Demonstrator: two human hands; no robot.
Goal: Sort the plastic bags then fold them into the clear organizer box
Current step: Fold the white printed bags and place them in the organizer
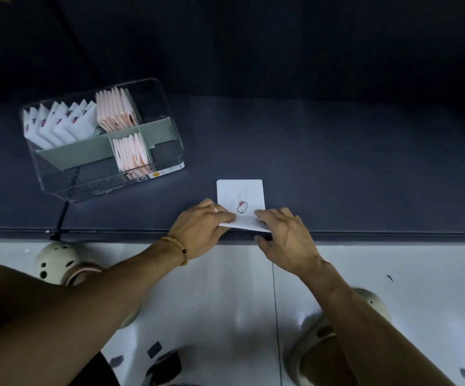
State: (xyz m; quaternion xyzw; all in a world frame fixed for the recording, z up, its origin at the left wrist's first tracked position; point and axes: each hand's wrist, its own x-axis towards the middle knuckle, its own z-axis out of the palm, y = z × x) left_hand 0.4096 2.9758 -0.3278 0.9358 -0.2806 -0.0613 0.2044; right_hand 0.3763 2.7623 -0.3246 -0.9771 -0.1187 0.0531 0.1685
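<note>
Nearest the camera, pale perforated clogs (58, 263) are seen on a white tiled floor (225, 302), below the edge of a dark table (337, 162). At that edge a white plastic bag (241, 201), printed with a small cartoon cat face, is laid flat, its near end lifted into a fold. That folded end is pinched by the left hand (200, 229), on which a ring and a beaded bracelet are worn, and by the right hand (287, 238), whose fingers are curled over the bag's near right corner. Farther back and to the left, the clear organizer box (170, 151) is set on the table; folded white bags (58, 123) are stood in its rear left compartment and folded pink bags (114, 110) in two compartments beside its grey dividers (86, 151).
</note>
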